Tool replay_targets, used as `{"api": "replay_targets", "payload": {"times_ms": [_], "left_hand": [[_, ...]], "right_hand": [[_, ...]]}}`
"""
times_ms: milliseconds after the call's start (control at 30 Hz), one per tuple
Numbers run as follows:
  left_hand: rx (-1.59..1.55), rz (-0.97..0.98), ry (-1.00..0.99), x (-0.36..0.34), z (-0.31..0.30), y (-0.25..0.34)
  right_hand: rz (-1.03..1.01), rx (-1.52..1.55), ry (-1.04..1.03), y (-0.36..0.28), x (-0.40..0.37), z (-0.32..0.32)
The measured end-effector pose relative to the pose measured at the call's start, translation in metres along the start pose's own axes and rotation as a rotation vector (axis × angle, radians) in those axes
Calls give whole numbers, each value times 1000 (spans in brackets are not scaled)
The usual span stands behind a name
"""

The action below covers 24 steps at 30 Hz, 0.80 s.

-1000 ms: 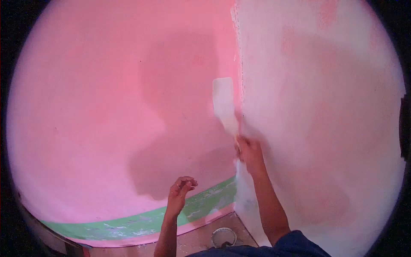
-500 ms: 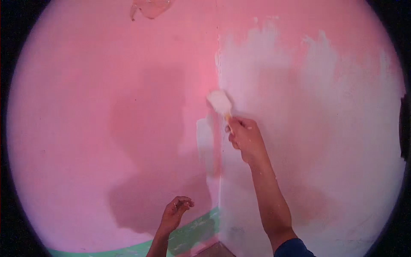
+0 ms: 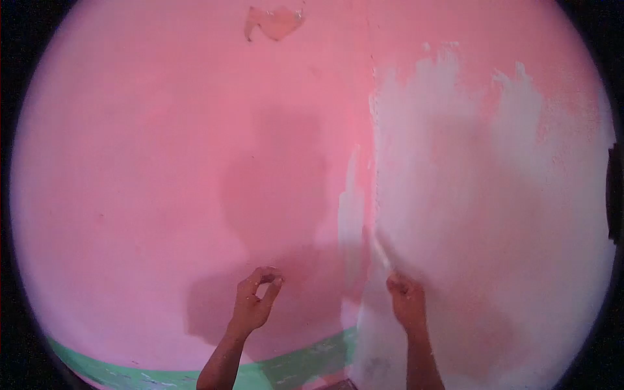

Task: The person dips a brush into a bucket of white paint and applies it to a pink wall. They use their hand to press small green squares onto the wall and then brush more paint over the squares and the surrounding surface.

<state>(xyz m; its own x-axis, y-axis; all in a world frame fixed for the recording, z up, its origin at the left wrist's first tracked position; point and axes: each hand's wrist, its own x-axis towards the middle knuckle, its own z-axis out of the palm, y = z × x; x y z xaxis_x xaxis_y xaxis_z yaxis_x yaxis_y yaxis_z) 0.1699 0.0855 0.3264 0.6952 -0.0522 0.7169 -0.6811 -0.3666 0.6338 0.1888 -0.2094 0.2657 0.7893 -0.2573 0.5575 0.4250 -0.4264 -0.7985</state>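
My right hand (image 3: 407, 298) is wrapped round the handle of a paintbrush (image 3: 383, 255) with a pale, paint-covered head. The brush is seen nearly edge-on and somewhat blurred, tilted up and left towards the corner; most of its handle is hidden in my fist. A fresh whitish paint strip (image 3: 351, 221) runs upright on the pink left wall (image 3: 149, 195), just left of the corner. My left hand (image 3: 259, 296) is in front of that wall, thumb and fingers curled into a ring with the tips together. Nothing shows inside the ring.
The right wall (image 3: 455, 214) is coated whitish up to a ragged edge, with pink above. A green band (image 3: 292, 361) crosses the bottom of the left wall. Higher up is a peeled patch (image 3: 276, 24). A dark object (image 3: 614, 195) shows at the right edge.
My right hand has brought the brush down along the corner. The whitish strip now reaches higher, with a narrow tip. My left hand stays curled; the view has shifted left.
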Motion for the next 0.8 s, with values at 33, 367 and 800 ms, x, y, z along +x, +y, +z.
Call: {"api": "replay_targets", "payload": {"times_ms": [33, 367, 800], "left_hand": [[19, 18, 14, 8, -2, 5], [675, 765, 58, 94, -5, 40], [1383, 1044, 470, 338, -80, 190]], "right_hand": [[-85, -80, 59, -44, 20, -10], [-498, -246, 146, -91, 92, 42], [-241, -38, 36, 38, -56, 34]]}}
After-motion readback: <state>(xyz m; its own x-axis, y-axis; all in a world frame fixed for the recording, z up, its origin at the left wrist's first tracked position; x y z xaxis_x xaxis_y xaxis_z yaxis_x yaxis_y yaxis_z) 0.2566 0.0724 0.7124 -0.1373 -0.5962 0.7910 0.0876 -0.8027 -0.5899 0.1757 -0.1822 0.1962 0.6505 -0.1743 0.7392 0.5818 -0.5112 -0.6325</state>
